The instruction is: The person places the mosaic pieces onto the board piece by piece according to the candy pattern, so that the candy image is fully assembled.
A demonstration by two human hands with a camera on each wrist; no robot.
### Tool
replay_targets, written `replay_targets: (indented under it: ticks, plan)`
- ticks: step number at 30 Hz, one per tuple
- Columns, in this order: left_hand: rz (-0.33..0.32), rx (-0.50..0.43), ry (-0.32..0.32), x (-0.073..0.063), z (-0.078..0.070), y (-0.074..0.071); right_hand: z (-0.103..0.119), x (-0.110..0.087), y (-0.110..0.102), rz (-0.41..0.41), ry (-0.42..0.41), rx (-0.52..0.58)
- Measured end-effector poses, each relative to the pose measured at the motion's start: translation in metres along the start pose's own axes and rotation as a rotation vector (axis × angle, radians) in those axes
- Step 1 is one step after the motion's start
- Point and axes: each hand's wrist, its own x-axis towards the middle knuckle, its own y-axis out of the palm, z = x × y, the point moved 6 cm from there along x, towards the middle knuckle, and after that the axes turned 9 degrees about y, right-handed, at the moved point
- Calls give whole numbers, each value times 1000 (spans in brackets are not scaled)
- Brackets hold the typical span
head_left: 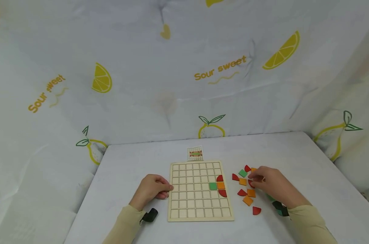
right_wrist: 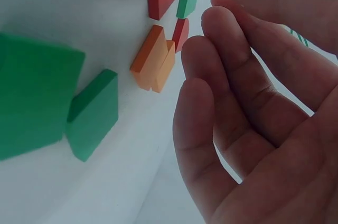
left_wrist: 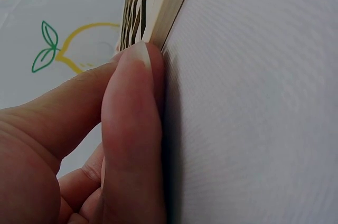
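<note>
A wooden grid board [head_left: 192, 204] lies on the table. My left hand [head_left: 155, 187] is at its left edge, pinching the rim between thumb [left_wrist: 132, 129] and forefinger in the left wrist view. My right hand [head_left: 271, 184] hovers over loose coloured tiles, fingers loosely bent. A red quarter-circle tile [head_left: 250, 183] lies by its fingertips, and orange tiles [right_wrist: 148, 57] sit beyond them in the right wrist view. On the board's right side are a green square [head_left: 213, 186], an orange square [head_left: 221, 185] and two red quarter-circles [head_left: 222, 193].
A small pattern card [head_left: 195, 154] lies behind the board. Several red, orange and green tiles [head_left: 248, 201] are scattered right of it. Green tiles [right_wrist: 94, 114] lie under the right wrist. A white cloth with lemon prints [head_left: 160, 84] hangs behind the table.
</note>
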Motion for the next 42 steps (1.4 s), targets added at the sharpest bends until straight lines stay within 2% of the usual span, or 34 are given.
replay_targets:
  ticks: [9, 17, 25, 35, 42]
  plan:
    - [8, 0, 6, -1, -2, 3, -5, -7, -1, -25, -9, -14]
    - [9, -1, 17, -1, -5, 5, -10, -10, -2, -8, 17, -31]
    - [6, 0, 8, -1, -7, 4, -17, -16, -11, -24, 12, -74]
    - [1, -4, 0, -1, -2, 0, -47, -30, -14, 54, 99, -73]
    - [-3, 12, 14, -2, -4, 0, -65, -44, -10, 65, 132, -75]
